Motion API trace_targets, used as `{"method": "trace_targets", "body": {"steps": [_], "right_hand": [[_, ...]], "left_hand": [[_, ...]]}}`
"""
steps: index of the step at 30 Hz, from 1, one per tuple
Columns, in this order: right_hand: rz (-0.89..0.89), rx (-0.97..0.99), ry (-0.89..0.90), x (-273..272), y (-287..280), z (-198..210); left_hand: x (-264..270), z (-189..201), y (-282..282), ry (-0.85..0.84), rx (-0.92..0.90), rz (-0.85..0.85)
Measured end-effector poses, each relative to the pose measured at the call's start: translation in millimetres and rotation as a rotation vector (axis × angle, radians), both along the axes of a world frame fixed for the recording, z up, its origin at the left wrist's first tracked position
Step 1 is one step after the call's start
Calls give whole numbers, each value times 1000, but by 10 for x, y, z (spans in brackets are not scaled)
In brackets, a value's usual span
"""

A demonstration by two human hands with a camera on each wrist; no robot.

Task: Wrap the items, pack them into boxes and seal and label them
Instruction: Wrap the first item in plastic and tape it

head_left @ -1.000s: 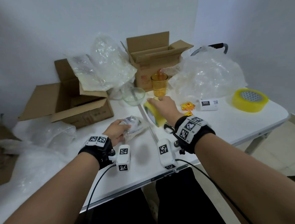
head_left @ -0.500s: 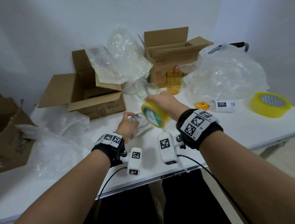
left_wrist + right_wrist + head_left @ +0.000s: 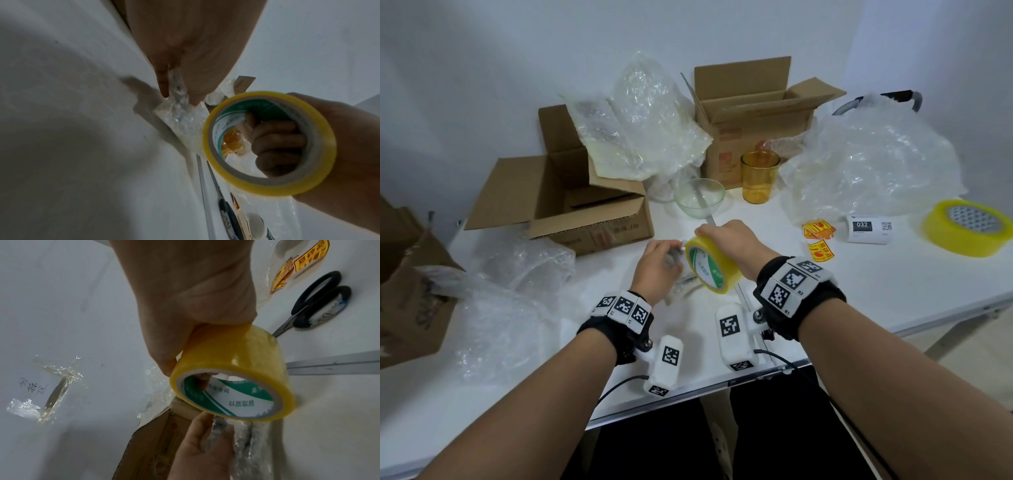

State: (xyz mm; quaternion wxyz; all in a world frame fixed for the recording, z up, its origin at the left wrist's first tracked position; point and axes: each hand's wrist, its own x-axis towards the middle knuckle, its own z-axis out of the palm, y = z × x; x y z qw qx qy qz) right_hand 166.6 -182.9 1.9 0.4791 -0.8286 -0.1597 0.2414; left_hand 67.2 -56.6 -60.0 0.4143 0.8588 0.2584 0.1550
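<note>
Tape roll [image 3: 710, 265] is up off the worktop [image 3: 893, 291], yellowish with a green and white core label. The right hand [image 3: 732, 245] has it clamped, fingers hooked through the core and thumb on the outer face, you can see that nicely in the left wrist view. Right next to it the left hand [image 3: 659, 265] is closed around a wrapped item [image 3: 244, 441], a small bundle in clear bubble wrap with something greyish inside, can't really tell what. The roll sits just beside that bundle, nearly touching it.

Scissors [image 3: 316, 305] with black handles lie on the worktop under the right wrist, next to some yellow stickers [image 3: 818, 236]. Further back there's a glass bowl [image 3: 700, 197], an amber cup [image 3: 759, 176], and two open cardboard boxes, the left box [image 3: 585, 205] and the back box [image 3: 753, 113], with crumpled bubble wrap [image 3: 647, 120] piled between them and another heap of bubble wrap on the right. A white label roll [image 3: 869, 229] marked 032 and a second, bigger tape roll [image 3: 967, 228] sit off on the right side, well apart from the hands.
</note>
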Motion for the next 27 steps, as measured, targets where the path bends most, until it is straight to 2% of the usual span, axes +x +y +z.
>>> {"method": "trace_targets", "body": {"steps": [4, 8, 11, 17, 23, 27], "right_hand": [[-10, -9, -13, -14, 10, -26], [-15, -24, -40, -26, 8, -63], [-12, -33, -60, -40, 11, -68], [54, -29, -80, 3, 3, 42], [76, -35, -106, 31, -11, 94], [82, -66, -112, 23, 6, 53]], "left_hand": [[-11, 36, 19, 116, 76, -133], [-46, 111, 75, 293, -53, -271], [-70, 113, 86, 362, 27, -340], [-81, -22, 107, 344, 154, -251], [-14, -69, 45, 269, 79, -284], [-14, -42, -5, 290, 65, -328]]}}
